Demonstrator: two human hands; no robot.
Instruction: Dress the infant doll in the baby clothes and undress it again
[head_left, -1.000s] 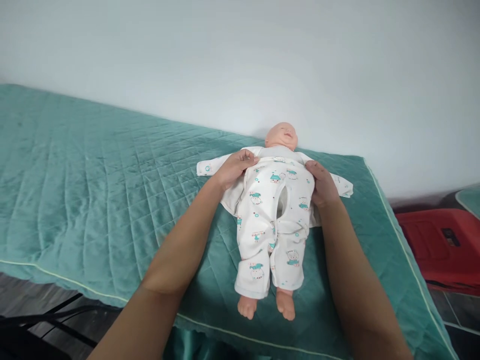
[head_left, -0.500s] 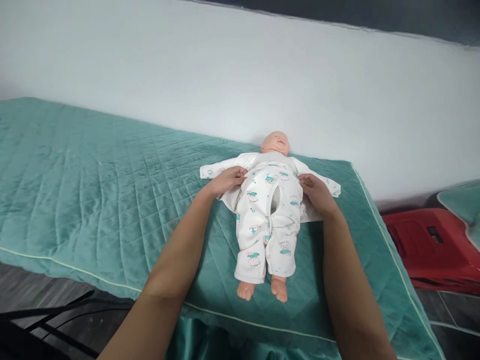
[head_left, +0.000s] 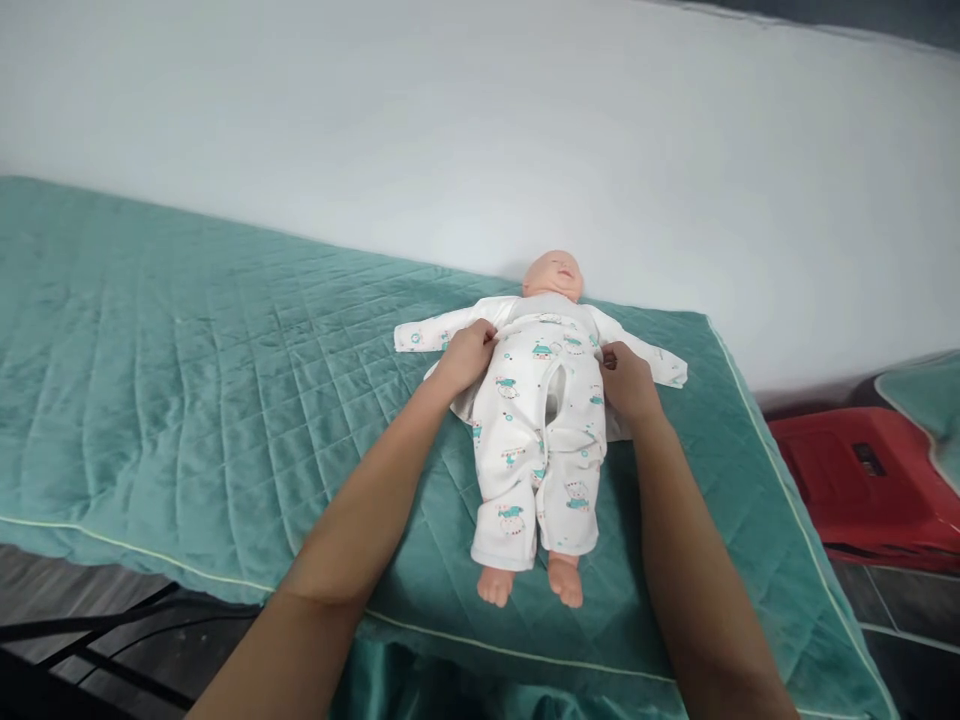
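A baby doll (head_left: 553,276) lies on its back, head towards the wall and bare feet towards me. It wears white printed split-crotch pants (head_left: 510,430), pulled high over its belly, and a white long-sleeved top (head_left: 435,332) whose sleeves spread out to both sides. My left hand (head_left: 470,352) is closed on the pants' edge at the doll's side, left of the belly. On the opposite side my right hand (head_left: 626,378) pinches the pants' edge too. The tips of my fingers are partly hidden against the cloth. Lower flaps of the top stick out beneath both hands.
A green quilted cover (head_left: 225,400) lies over the bed under the doll. The white wall (head_left: 375,130) rises behind it. To the right, a red plastic case (head_left: 862,480) stands on the floor; black metal bars (head_left: 97,640) show at lower left.
Both hands have closed more tightly at the sides of the pants, and the left has shifted slightly up and right. The camera view has moved a little; the doll lies in the same place.
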